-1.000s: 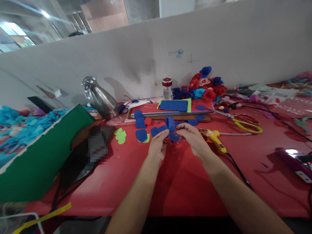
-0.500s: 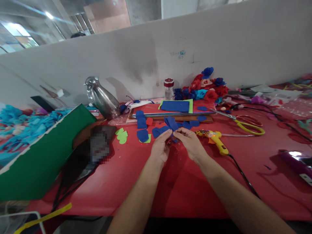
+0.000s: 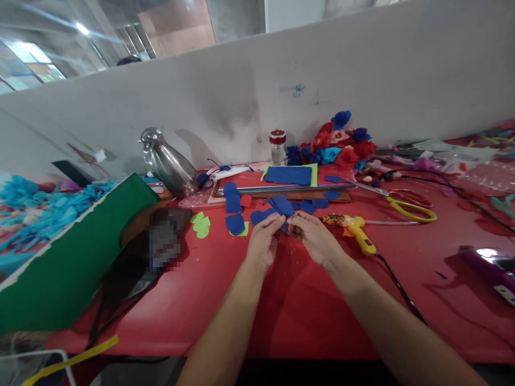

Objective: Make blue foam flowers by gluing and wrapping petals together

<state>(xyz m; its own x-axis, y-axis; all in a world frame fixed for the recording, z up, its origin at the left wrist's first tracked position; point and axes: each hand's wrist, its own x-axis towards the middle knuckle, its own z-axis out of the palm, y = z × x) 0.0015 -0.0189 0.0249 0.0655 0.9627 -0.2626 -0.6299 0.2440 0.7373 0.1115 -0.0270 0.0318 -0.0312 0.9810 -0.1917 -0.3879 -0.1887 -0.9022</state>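
Note:
My left hand (image 3: pixel 263 238) and my right hand (image 3: pixel 316 236) meet over the middle of the red table, thumbs and fingers pinched together. Between the fingertips is a blue paper petal (image 3: pixel 284 206), its lower end partly hidden by the fingers. More blue petals (image 3: pixel 308 207) lie just behind my hands. To the left are further blue pieces (image 3: pixel 234 223), a small red petal (image 3: pixel 245 201) and light green paper leaves (image 3: pixel 201 225). A yellow glue gun (image 3: pixel 362 236) lies right of my right hand, a glue stick in its back end.
Scissors (image 3: pixel 414 209) with yellow and red handles lie at right. Behind stand a steel jug (image 3: pixel 171 166), a red-lidded jar (image 3: pixel 277 147) and paper flowers (image 3: pixel 338 142) beside stacked paper sheets (image 3: pixel 287 175). A green board (image 3: pixel 80 257) and a dark phone-like object (image 3: pixel 164 241) are at left.
The fingers have shifted slightly, and the blue petal between them has turned a little. My hands stay in nearly the same spot. Nothing else on the table has visibly moved.

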